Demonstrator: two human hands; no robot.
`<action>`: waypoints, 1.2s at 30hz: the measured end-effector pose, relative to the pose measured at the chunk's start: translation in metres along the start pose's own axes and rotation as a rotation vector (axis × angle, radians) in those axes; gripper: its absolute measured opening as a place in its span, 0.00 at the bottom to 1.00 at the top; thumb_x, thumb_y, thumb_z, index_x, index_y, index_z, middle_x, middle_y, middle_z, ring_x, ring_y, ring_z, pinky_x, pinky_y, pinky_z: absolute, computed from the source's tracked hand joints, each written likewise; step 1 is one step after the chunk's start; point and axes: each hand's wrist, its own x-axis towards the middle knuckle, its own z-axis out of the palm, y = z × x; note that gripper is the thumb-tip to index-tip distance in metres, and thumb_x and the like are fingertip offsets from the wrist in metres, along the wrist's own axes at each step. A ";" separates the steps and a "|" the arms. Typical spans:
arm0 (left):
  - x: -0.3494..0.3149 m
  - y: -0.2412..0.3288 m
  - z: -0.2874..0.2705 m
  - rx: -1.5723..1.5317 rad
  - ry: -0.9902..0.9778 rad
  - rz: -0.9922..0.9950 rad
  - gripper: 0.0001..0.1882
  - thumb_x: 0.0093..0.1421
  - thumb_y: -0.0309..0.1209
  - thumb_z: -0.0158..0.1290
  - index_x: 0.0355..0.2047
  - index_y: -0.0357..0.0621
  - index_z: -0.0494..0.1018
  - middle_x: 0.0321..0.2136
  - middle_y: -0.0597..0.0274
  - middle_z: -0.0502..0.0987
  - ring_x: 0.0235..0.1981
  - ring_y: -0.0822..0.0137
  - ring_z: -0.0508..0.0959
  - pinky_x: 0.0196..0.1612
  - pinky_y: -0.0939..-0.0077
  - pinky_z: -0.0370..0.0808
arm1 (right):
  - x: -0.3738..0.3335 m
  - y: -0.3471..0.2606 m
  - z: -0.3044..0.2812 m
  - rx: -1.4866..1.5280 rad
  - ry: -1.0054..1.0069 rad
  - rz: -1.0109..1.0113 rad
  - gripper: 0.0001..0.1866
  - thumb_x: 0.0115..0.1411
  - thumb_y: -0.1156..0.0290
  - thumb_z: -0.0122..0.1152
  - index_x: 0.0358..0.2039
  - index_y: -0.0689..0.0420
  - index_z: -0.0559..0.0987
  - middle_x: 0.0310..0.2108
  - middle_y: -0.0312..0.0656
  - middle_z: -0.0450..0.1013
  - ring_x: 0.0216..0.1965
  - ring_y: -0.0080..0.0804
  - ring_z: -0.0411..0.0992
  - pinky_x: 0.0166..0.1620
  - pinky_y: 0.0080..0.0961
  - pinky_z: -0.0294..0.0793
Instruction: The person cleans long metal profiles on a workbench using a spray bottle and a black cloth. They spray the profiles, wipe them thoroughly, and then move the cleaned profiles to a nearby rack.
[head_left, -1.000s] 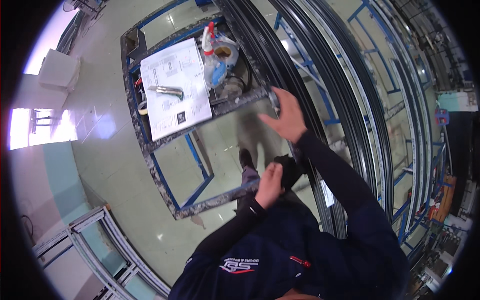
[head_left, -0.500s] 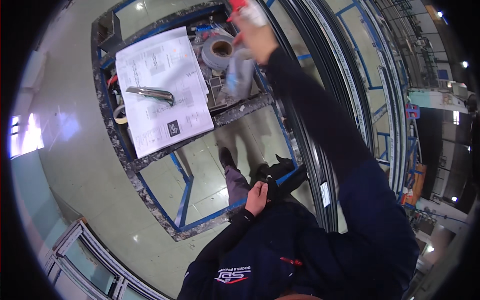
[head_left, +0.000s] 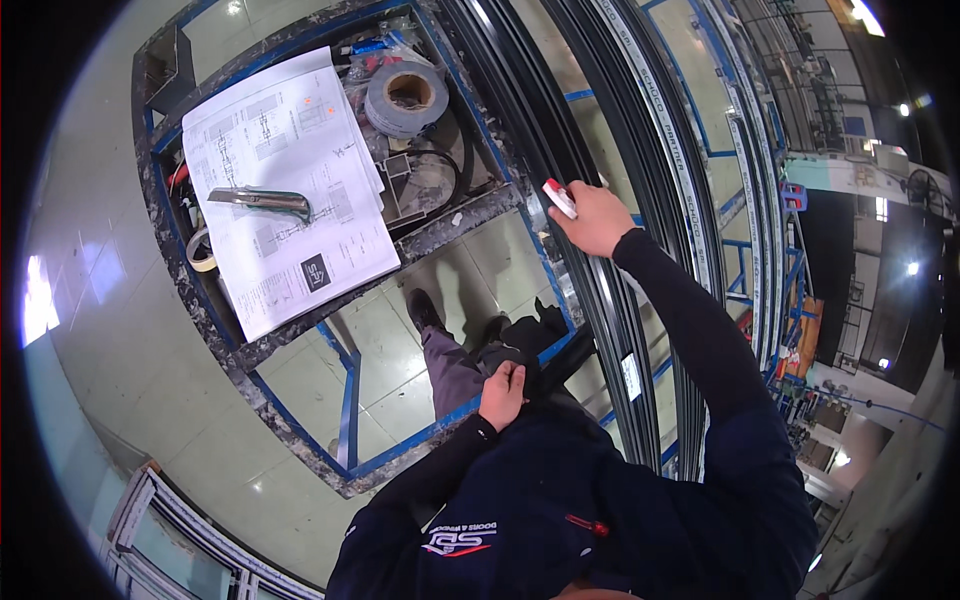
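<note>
My right hand [head_left: 598, 222] is closed round a small white thing with a red end [head_left: 560, 199]. Its exact kind is hard to make out. It is over the long black profiles [head_left: 530, 110] that run along the right side of the bench frame. Down by my waist, my left hand [head_left: 502, 396] has its fingers curled in beside dark cloth [head_left: 545, 375]. Whatever those fingers may hold is hidden. A metal utility knife [head_left: 262, 201] lies across printed drawing sheets [head_left: 300, 235] on the bench, away from both hands.
A grey tape roll [head_left: 407, 100] sits among plastic bags and profile pieces in the bench tray. Cream tape [head_left: 202, 250] is at its left edge. The bench frame [head_left: 310, 450] opens to the floor below. More wrapped profiles [head_left: 690, 205] stand to the right; white frames [head_left: 190, 525] lean lower left.
My right hand has come back from the far end of the profiles toward me, carrying the red-and-white thing. My left hand stays by my waist. The whole view has shifted slightly.
</note>
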 end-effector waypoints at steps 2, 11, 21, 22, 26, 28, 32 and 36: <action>0.001 0.001 -0.002 0.003 -0.014 0.012 0.14 0.74 0.36 0.47 0.38 0.35 0.70 0.22 0.62 0.73 0.20 0.75 0.74 0.26 0.74 0.80 | 0.003 0.000 0.006 -0.009 0.019 0.039 0.20 0.64 0.55 0.61 0.41 0.63 0.76 0.33 0.57 0.78 0.40 0.58 0.77 0.45 0.50 0.75; 0.010 -0.005 -0.006 -0.043 -0.086 -0.059 0.14 0.74 0.36 0.46 0.39 0.36 0.70 0.23 0.63 0.71 0.21 0.78 0.73 0.27 0.75 0.82 | 0.007 -0.010 -0.002 0.058 0.009 0.008 0.19 0.64 0.54 0.61 0.37 0.61 0.75 0.33 0.53 0.79 0.38 0.57 0.78 0.44 0.50 0.76; 0.013 -0.012 -0.008 -0.103 -0.113 -0.039 0.15 0.73 0.37 0.47 0.37 0.34 0.70 0.20 0.59 0.75 0.19 0.73 0.78 0.27 0.73 0.81 | -0.002 -0.005 -0.008 0.062 0.080 0.045 0.21 0.64 0.52 0.61 0.31 0.60 0.71 0.31 0.55 0.77 0.38 0.60 0.76 0.42 0.51 0.74; 0.013 -0.013 -0.009 -0.116 -0.117 -0.042 0.16 0.73 0.37 0.47 0.37 0.34 0.70 0.20 0.59 0.74 0.19 0.73 0.78 0.27 0.73 0.81 | 0.005 0.003 -0.013 0.163 0.097 0.016 0.19 0.64 0.54 0.63 0.36 0.60 0.75 0.32 0.53 0.78 0.37 0.55 0.78 0.41 0.46 0.75; 0.011 -0.008 -0.012 -0.082 -0.108 -0.006 0.15 0.73 0.37 0.47 0.37 0.34 0.71 0.20 0.60 0.74 0.19 0.73 0.78 0.27 0.74 0.81 | 0.043 0.004 -0.075 0.602 0.030 0.129 0.20 0.68 0.59 0.61 0.53 0.60 0.79 0.34 0.41 0.79 0.35 0.26 0.76 0.41 0.28 0.75; 0.014 -0.013 -0.010 -0.155 -0.111 -0.010 0.15 0.74 0.37 0.47 0.38 0.35 0.71 0.22 0.61 0.75 0.20 0.75 0.77 0.27 0.75 0.81 | 0.070 -0.021 -0.114 0.701 0.048 -0.031 0.22 0.67 0.58 0.63 0.54 0.61 0.78 0.39 0.34 0.78 0.39 0.20 0.74 0.43 0.22 0.74; 0.021 -0.027 -0.010 -0.213 -0.159 -0.045 0.14 0.74 0.37 0.46 0.39 0.36 0.71 0.25 0.62 0.75 0.22 0.76 0.76 0.28 0.76 0.81 | 0.143 -0.057 -0.151 0.737 0.086 -0.099 0.24 0.67 0.53 0.62 0.52 0.59 0.76 0.36 0.33 0.74 0.39 0.20 0.73 0.43 0.27 0.79; 0.023 -0.028 -0.012 -0.217 -0.167 -0.059 0.16 0.74 0.38 0.47 0.41 0.33 0.71 0.26 0.59 0.76 0.23 0.73 0.78 0.29 0.74 0.83 | 0.225 -0.076 -0.151 0.565 -0.040 -0.102 0.25 0.67 0.49 0.59 0.42 0.62 0.76 0.31 0.37 0.74 0.25 0.24 0.76 0.29 0.26 0.78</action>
